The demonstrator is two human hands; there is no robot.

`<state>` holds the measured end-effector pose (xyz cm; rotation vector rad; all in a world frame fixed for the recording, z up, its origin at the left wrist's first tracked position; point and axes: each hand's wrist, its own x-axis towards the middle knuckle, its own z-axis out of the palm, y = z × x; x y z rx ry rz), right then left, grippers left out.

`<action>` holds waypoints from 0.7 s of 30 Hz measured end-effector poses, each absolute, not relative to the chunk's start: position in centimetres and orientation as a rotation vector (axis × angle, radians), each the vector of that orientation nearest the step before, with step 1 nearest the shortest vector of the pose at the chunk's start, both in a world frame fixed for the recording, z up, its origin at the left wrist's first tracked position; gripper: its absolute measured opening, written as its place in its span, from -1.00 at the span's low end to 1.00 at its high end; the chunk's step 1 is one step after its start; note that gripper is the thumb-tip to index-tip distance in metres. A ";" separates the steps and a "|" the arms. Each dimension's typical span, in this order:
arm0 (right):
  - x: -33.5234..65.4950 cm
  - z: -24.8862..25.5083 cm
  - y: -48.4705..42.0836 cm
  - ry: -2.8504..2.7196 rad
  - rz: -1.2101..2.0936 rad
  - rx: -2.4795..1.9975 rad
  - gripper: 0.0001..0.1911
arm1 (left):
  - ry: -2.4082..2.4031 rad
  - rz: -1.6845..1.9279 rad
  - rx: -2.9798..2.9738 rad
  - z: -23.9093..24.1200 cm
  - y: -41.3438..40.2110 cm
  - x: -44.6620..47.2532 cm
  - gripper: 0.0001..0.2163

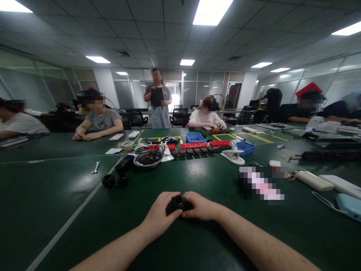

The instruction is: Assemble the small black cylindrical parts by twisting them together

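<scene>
A black, hollow cylindrical part [178, 203] sits at the green table's near middle, its round opening facing up. My left hand [160, 211] curves around its left side, with the fingers behind and the thumb in front. From the right, my right hand [201, 206] closes on the same part, and the two hands' fingertips nearly meet. Its lower side is partly hidden by my thumbs. Two similar black parts, one [108, 181] beside the other [123, 179], stand to the left beyond my left hand.
A metal wrench [96, 168] lies far left. Ahead are a round dark-centred pan [148, 159], red strips [193, 145], a blue tray [196, 137] and a white clip [233, 156]. Power-bank-like items [315, 180] lie right. People sit across the table; one person [158, 96] stands behind.
</scene>
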<state>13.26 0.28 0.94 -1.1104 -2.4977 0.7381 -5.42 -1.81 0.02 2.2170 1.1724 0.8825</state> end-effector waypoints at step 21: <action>12.7 0.6 -0.6 -2.507 0.557 -1.165 -0.68 | 1.261 0.925 2.205 0.2 -1.9 -5.4 -0.73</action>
